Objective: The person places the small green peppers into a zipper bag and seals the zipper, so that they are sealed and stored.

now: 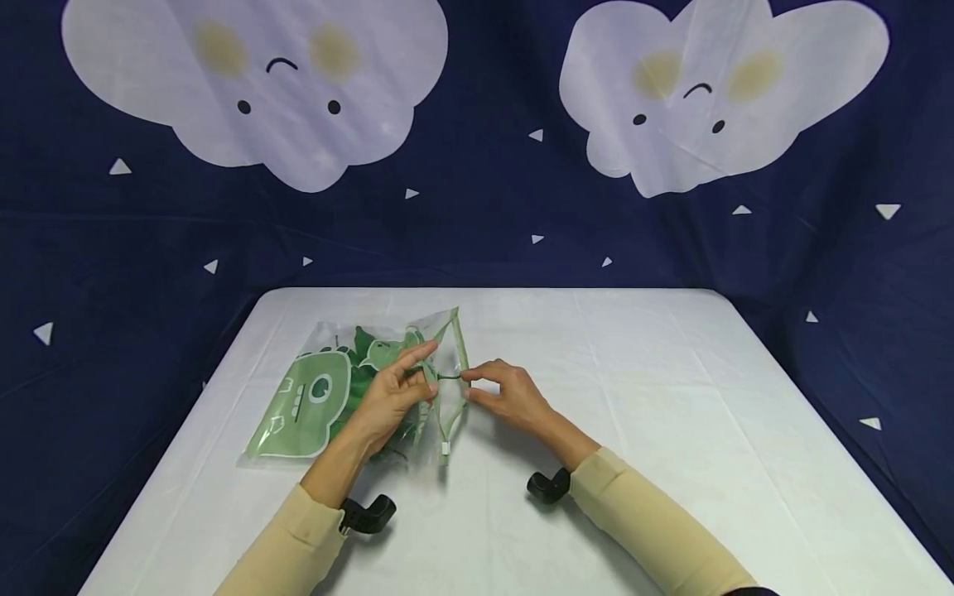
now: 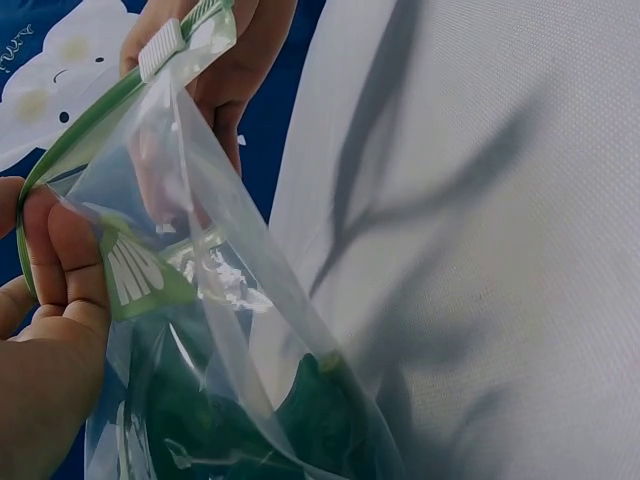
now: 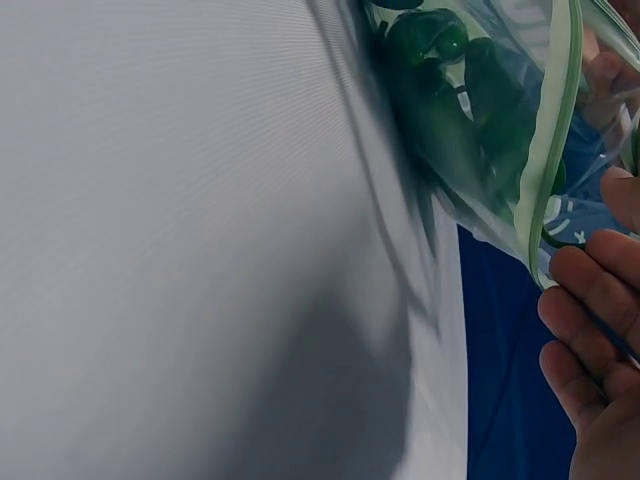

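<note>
A clear slider zip bag (image 1: 301,406) with a green cartoon print lies on the white table, its mouth held apart toward the right. My left hand (image 1: 391,397) pinches the near-left side of the green-edged rim, and the left wrist view shows that hand's fingers (image 2: 75,245) at this edge. At the opposite edge, thumb and fingers of my right hand (image 1: 514,396) pinch the rim. Between the hands runs a thin dark green strand (image 1: 450,377). A white slider (image 1: 445,448) sits at the rim's near end. Inside are shiny dark green, pepper-like things (image 3: 440,110).
The white table (image 1: 633,513) has rounded far corners. Behind it hangs a dark blue cloth (image 1: 477,223) with pale clouds and small white triangles. Black wrist cameras (image 1: 368,514) are strapped by both cream sleeves (image 1: 648,521).
</note>
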A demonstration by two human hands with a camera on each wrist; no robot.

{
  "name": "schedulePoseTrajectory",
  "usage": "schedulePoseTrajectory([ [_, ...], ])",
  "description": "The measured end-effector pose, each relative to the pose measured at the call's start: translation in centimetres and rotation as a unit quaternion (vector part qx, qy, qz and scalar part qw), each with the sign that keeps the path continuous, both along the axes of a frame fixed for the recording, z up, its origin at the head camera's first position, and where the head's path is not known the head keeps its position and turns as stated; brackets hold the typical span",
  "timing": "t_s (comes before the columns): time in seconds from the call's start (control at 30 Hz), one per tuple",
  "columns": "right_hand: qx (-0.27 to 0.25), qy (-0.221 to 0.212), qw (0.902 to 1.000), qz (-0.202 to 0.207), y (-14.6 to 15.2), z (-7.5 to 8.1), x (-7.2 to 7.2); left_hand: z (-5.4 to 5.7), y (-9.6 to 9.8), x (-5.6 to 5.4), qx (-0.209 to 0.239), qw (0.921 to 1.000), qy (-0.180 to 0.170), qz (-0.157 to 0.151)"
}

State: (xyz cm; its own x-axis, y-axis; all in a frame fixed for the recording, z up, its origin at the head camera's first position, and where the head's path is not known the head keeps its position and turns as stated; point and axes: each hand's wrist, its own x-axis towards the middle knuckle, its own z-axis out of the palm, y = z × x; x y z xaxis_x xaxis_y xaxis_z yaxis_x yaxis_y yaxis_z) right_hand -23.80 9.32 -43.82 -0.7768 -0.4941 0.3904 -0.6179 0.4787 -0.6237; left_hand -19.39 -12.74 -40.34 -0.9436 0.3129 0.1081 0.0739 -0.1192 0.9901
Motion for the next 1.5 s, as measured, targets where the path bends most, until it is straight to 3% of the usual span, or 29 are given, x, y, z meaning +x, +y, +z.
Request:
schedulePoseTrajectory([
  [0.5, 0.049, 0.006, 0.9987, -0.009, -1.8, 0.3, -0.2, -0.2, 0.2, -0.1, -0.011, 0.9999, 0.005, 0.001],
  [0.67, 0.026, 0.006, 0.9994, -0.023, -1.2, 0.7, 0.0, -0.1, 0.2, -0.2, -0.01, 0.9999, 0.006, 0.005],
  [0.97, -0.012, 0.013, 0.9992, -0.036, 1.0, 0.9, 0.9, -0.2, 0.1, -0.2, -0.053, 0.9985, 0.015, 0.004],
  [1.13, -0.028, 0.013, 0.9984, -0.047, 2.2, 0.7, 1.6, -0.3, 0.6, 0.0, -0.09, 0.9947, 0.048, 0.006],
  [1.33, -0.045, -0.012, 0.9964, -0.071, 3.3, 0.7, 2.4, -0.6, 1.2, 0.2, -0.108, 0.9894, 0.097, 0.01],
  [1.4, -0.048, -0.031, 0.9952, -0.079, 3.5, 0.8, 2.7, -0.5, 1.2, 0.5, -0.108, 0.9888, 0.102, 0.013],
  [1.5, -0.05, -0.062, 0.9931, -0.086, 3.7, 0.8, 3.3, -0.4, 1.3, 1.1, -0.103, 0.9912, 0.081, 0.021],
])
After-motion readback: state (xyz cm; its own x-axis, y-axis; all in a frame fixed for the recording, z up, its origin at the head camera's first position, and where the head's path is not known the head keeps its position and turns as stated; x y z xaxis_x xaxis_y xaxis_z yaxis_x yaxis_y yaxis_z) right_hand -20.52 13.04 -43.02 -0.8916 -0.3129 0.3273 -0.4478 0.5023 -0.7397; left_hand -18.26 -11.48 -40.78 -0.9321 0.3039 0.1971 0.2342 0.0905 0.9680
